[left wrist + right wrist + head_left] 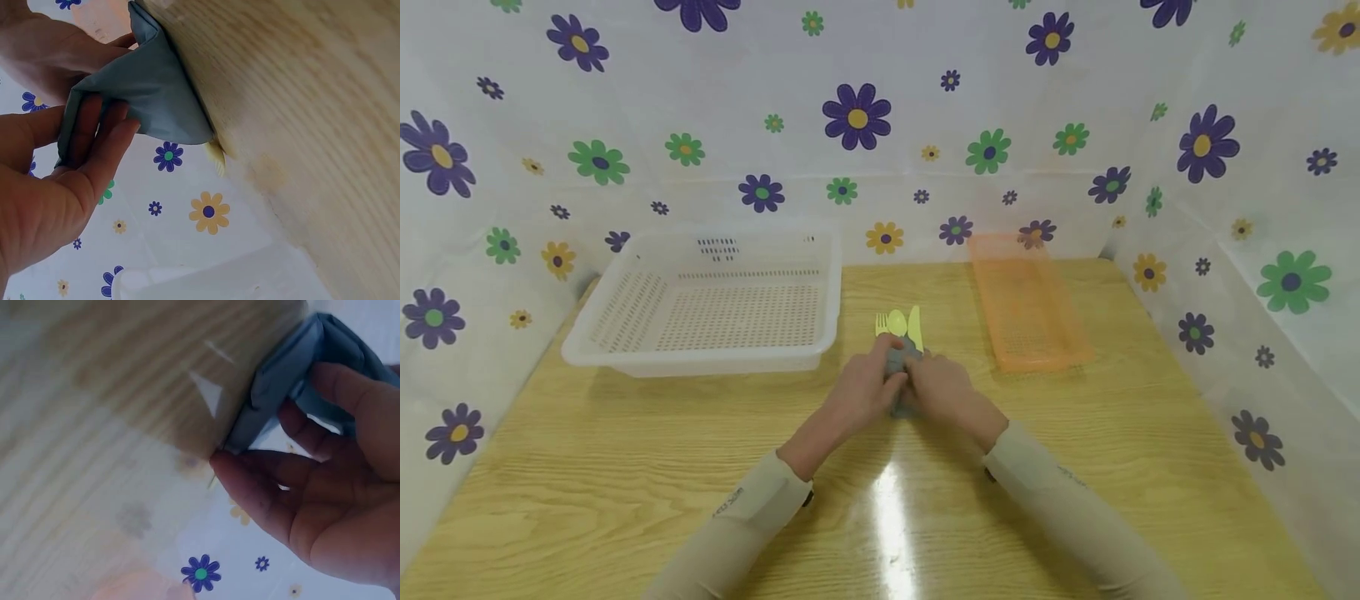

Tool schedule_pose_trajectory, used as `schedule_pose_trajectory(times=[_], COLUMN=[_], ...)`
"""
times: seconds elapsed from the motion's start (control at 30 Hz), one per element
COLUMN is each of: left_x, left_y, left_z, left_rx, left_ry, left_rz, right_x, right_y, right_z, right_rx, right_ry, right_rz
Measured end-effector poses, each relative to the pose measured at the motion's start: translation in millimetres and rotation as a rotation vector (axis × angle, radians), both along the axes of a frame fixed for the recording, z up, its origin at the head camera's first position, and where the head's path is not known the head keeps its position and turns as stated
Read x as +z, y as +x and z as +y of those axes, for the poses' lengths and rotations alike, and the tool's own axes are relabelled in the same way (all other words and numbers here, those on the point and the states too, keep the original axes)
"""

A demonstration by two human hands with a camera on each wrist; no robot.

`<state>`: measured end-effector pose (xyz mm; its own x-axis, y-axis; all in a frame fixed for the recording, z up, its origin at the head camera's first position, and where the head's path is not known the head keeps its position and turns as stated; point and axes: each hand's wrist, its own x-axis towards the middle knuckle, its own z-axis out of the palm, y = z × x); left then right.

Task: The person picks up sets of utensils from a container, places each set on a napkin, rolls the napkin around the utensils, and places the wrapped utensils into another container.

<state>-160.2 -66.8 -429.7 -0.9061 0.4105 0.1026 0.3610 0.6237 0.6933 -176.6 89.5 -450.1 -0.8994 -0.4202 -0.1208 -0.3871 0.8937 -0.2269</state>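
Observation:
A yellow fork [882,323], spoon [897,322] and knife [914,325] lie side by side at mid-table, heads pointing away from me. Their lower parts are hidden by a folded grey-blue cloth [904,407]. From the left, my left hand [867,385] grips the cloth, its fingers curled over the folded edge in the left wrist view. My right hand [946,387] pinches the other side, close beside the left. In the right wrist view its thumb presses on the cloth [278,381] and a fingertip is right at the table surface. The fork's tines [215,157] poke out past the cloth's tip.
A white perforated basket [700,360] stands at the back left, and a shallow orange basket [1037,362] at the back right. Behind and beside the wooden table [625,467] hangs a white flowered sheet [917,67].

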Motion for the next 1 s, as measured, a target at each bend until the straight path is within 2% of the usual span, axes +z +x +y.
schedule_pose_trajectory(times=[0.17, 0.33, 0.5, 0.77, 1.0], left_x=[-1.8, -7.9, -15.7, -20.2, -22.7], left_y=[-0.6, -1.8, -2.1, 1.3, 1.8], left_z=[1.2, 4.9, 10.0, 14.7, 13.0], left_rx=[-0.016, -0.031, -0.074, -0.15, -0.219], left_ry=[0.039, 0.018, 0.004, 0.0, -0.058], left_rz=[-0.046, -0.026, 0.009, 0.0, 0.065], right_x=[7.8, 11.3, 13.9, 5.4, 5.7], right_y=[-4.8, -8.8, -11.9, -19.6, -22.9], right_z=[13.9, 27.3, 37.4, 46.9, 56.2], right_rx=[0.064, 0.111, 0.175, 0.169, 0.139], right_ry=[-0.149, -0.231, -0.329, -0.444, -0.533], right_rz=[-0.102, -0.186, -0.233, -0.322, -0.456])
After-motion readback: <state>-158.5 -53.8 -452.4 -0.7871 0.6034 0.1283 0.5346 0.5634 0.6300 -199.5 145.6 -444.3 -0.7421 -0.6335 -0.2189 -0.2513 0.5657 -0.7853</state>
